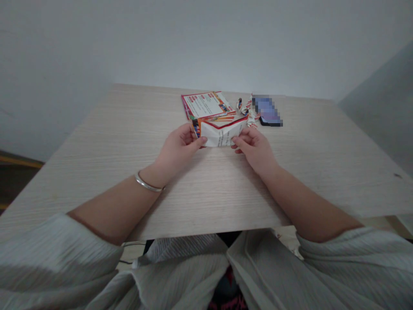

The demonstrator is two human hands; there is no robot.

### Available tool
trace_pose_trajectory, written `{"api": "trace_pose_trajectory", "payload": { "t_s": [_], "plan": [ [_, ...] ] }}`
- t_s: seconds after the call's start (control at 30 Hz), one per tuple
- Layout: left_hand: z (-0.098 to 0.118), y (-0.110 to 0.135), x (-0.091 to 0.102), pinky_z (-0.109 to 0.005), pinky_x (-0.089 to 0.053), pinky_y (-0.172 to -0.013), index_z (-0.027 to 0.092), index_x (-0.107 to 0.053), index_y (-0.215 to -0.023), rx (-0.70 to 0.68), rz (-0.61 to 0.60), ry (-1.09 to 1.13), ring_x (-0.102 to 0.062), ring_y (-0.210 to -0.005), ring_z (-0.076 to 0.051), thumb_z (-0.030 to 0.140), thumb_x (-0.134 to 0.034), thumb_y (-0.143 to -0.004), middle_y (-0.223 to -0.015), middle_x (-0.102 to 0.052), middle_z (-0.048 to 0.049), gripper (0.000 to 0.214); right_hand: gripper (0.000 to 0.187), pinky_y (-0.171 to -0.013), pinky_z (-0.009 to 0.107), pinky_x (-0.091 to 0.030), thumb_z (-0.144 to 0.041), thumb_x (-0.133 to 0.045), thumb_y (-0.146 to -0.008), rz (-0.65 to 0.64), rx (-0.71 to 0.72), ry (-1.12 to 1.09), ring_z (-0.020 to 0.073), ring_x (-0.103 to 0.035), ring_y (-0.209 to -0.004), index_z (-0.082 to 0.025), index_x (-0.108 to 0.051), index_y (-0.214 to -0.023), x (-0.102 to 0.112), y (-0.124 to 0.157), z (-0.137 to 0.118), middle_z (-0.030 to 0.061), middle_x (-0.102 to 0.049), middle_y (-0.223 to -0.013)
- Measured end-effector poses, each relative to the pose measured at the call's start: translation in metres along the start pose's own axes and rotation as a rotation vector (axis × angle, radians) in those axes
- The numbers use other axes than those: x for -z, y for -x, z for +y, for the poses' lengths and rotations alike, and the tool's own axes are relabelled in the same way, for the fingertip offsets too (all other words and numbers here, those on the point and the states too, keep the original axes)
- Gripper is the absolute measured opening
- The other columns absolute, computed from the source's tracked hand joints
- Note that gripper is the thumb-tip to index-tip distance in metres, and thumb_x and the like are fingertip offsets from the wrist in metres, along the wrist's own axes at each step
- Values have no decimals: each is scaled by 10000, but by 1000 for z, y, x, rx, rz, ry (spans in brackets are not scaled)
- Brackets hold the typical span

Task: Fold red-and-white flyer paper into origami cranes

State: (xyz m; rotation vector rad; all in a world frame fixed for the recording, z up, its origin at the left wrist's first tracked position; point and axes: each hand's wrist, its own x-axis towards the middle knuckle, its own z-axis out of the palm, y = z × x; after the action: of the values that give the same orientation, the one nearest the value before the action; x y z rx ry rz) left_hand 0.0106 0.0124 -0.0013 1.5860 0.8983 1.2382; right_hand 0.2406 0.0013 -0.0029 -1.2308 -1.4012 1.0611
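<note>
Between my two hands is a folded printed sheet of paper [222, 134], white with a red edge, a colourful left side and small dark text. It bends in a shallow V along its upper edge. My left hand [184, 142] pinches its left end, thumb on the near face. At the right end, my right hand [250, 144] grips it the same way, with the fingers curled behind. A flat stack of printed sheets [206, 105] with red borders lies just beyond the held paper, partly hidden by it.
Crumpled or folded printed paper pieces [248, 111] lie right of the stack. Beside them is a phone [267, 111] with a blurred screen. The pale wooden table [145, 103] meets a plain wall [206, 43] at the back. A silver bangle [148, 184] circles my left wrist.
</note>
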Motion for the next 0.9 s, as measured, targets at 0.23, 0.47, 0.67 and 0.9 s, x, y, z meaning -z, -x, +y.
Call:
{"api": "trace_pose_trajectory", "payload": {
  "t_s": [0.23,0.47,0.67,0.9],
  "plan": [
    [-3,2,0,-362,-560,-952,182,-734,-1090,-41,-76,-115,-704,-1021,-217,296,-726,-888,-1133,-779,-63,232,381,-612,302,-495,-562,-785,-751,-25,74,101,123,-511,-609,-245,-581,-700,2,0,1,-46,-557,-632],
    [3,6,-1,-319,-557,-805,199,-713,-987,-28,-109,-258,-678,-860,-184,295,-689,-891,-970,-759,-31,138,366,-661,323,-519,-544,-804,-744,-75,122,73,135,-549,-660,-252,-585,-743,-3,2,-2,-35,-598,-715],
    [9,8,-8,-312,-571,-814,212,-675,-1035,-62,-79,-176,-686,-881,-182,300,-704,-883,-967,-744,-34,178,400,-638,320,-522,-564,-822,-739,-101,118,51,137,-562,-628,-260,-564,-768,-8,3,-2,-44,-571,-681],
    [8,8,-10,-270,-528,-673,204,-665,-948,-39,-49,-145,-625,-731,-145,285,-689,-863,-848,-699,-10,120,457,-687,326,-570,-551,-855,-681,-163,63,-45,141,-617,-685,-265,-515,-786,-12,3,-2,-42,-582,-748]
  ]
}}
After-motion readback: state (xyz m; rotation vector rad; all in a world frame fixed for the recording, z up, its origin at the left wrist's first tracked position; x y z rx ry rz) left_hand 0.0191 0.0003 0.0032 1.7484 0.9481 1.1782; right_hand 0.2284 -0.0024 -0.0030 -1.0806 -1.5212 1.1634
